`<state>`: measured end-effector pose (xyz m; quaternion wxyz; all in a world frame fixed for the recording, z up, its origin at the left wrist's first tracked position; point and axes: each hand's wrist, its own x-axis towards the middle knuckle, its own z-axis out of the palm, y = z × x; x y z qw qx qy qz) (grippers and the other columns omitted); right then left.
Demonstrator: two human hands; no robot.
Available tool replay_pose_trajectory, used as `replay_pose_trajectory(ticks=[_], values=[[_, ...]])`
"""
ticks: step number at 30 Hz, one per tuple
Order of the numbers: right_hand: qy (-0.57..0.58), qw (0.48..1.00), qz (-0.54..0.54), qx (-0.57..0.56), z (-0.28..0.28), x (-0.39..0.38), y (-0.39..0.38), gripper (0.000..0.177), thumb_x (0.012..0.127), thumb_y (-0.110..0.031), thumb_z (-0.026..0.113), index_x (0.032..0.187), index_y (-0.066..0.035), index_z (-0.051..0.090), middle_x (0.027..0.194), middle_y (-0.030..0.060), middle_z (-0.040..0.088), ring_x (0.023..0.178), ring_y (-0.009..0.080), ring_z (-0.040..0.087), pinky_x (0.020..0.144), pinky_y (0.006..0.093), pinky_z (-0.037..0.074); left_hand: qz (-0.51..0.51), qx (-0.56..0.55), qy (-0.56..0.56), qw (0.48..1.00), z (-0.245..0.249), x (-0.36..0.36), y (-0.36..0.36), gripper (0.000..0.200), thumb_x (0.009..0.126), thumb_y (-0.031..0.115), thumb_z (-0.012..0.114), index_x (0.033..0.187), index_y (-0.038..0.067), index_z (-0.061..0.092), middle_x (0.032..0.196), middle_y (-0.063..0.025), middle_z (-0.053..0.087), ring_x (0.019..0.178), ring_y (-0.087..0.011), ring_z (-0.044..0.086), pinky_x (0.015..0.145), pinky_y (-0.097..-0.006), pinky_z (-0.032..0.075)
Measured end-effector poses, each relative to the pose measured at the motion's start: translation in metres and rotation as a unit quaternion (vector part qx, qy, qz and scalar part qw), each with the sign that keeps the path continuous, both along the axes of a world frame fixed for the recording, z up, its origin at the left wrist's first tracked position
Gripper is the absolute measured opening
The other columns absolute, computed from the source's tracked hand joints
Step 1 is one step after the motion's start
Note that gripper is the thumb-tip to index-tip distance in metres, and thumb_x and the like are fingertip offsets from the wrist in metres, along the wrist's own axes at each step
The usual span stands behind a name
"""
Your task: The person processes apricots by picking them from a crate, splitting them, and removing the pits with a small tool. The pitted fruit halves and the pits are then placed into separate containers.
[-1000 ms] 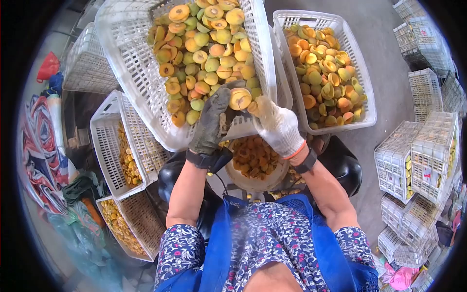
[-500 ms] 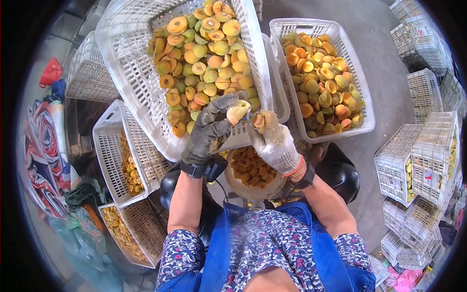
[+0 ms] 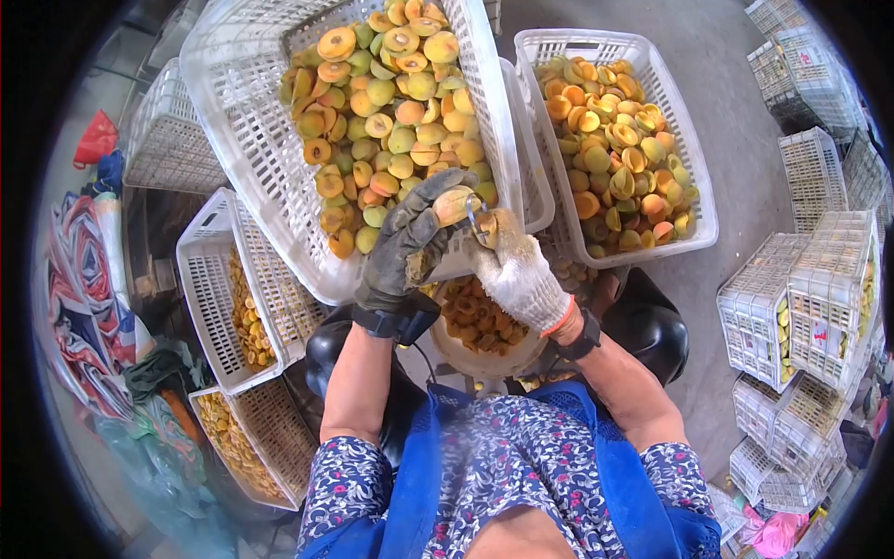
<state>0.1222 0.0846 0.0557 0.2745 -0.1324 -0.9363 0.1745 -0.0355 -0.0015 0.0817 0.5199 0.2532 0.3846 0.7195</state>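
Your L hand (image 3: pixel 399 253), dark-gloved, pinches a fruit (image 3: pixel 453 204) at the near end of the big crate (image 3: pixel 244 121); R hand (image 3: pixel 518 272), white-gloved, grips a metal tool (image 3: pixel 473 217), mostly hidden. Bowl (image 3: pixel 484 367) partly covered. Far-R label (image 3: pixel 819 333) unreadable.

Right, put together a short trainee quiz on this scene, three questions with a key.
1. Multiple choice: what colour is the glove on the left hand?
A) white
B) dark grey
C) red

2. True or false: the crate ahead and to the right of the right hand holds cut fruit.

3. Fill in the blank: the piece of fruit beside the metal tool is held by the ____ hand.

Key: 1. B; 2. True; 3. left.
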Motion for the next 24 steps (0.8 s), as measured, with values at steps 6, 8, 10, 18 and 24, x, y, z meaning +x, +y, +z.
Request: replay_pose_trajectory(ticks=[6,8,10,18,24], values=[[-0.041,0.995,0.015,-0.094,-0.012,-0.006,-0.002,0.019,0.083,-0.008,0.058,0.101,-0.002,0.061,0.101,0.0225,0.059,0.085,0.0355,0.060,0.073,0.0423,0.049,0.057,-0.032,0.015,0.998,-0.014,0.012,0.007,0.066,0.090,0.040,0.063,0.136,-0.003,0.042,0.128,-0.0113,0.053,0.114,-0.0190,0.054,0.100,-0.0324,0.043],[-0.066,0.992,0.035,-0.099,-0.014,-0.007,0.001,0.016,0.086,-0.010,0.055,0.098,-0.002,0.061,0.106,0.0253,0.059,0.085,0.0352,0.060,0.070,0.0415,0.050,0.074,-0.043,0.047,0.995,-0.021,0.015,0.008,0.061,0.095,0.041,0.054,0.137,-0.001,0.041,0.128,-0.0119,0.053,0.112,-0.0191,0.053,0.097,-0.0329,0.041],[-0.161,0.982,0.045,-0.089,-0.011,-0.009,0.004,0.018,0.089,-0.014,0.054,0.098,0.001,0.060,0.099,0.0239,0.061,0.086,0.0376,0.060,0.072,0.0437,0.049,0.092,-0.055,0.044,0.993,-0.027,0.021,0.010,0.057,0.096,0.039,0.051,0.136,-0.001,0.042,0.127,-0.0116,0.053,0.112,-0.0188,0.053,0.096,-0.0315,0.041],[-0.117,0.820,-0.019,-0.561,0.000,-0.023,0.016,0.031,0.090,-0.024,0.056,0.103,0.004,0.055,0.080,0.0182,0.062,0.072,0.0324,0.061,0.066,0.0407,0.048,0.138,-0.112,0.216,0.960,-0.026,0.029,0.010,0.046,0.102,0.033,0.040,0.132,0.000,0.047,0.116,-0.0093,0.060,0.104,-0.0180,0.057,0.089,-0.0299,0.046],[-0.134,0.677,-0.016,-0.724,0.020,-0.019,0.016,0.026,0.090,-0.024,0.055,0.093,0.001,0.058,0.064,0.0062,0.057,0.050,0.0163,0.055,0.046,0.0314,0.044,0.158,-0.071,0.205,0.963,-0.036,0.029,0.008,0.042,0.103,0.031,0.038,0.126,-0.001,0.050,0.114,-0.0092,0.060,0.103,-0.0168,0.058,0.091,-0.0302,0.047]])
